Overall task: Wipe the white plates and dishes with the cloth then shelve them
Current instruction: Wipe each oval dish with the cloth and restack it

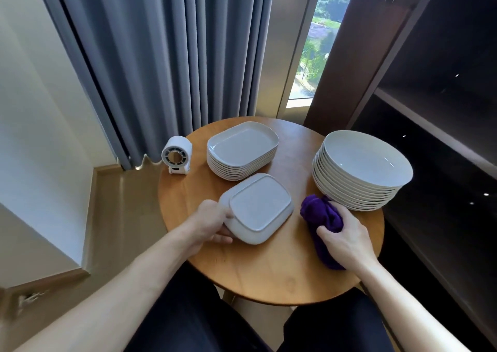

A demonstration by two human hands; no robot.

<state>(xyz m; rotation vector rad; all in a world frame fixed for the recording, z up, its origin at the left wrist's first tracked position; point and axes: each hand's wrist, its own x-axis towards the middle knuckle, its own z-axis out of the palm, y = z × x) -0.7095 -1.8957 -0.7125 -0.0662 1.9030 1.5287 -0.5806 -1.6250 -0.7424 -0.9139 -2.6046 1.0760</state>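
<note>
Our left hand (212, 225) grips a plate (258, 207) by its near left corner. The plate is white, rectangular with rounded corners, turned bottom up and showing a raised foot rim. It sits mid-table (269, 273). Just right of it, our right hand (345, 237) curls round a bunched purple cloth (320, 213) beside stacked bowls (363, 168).
</note>
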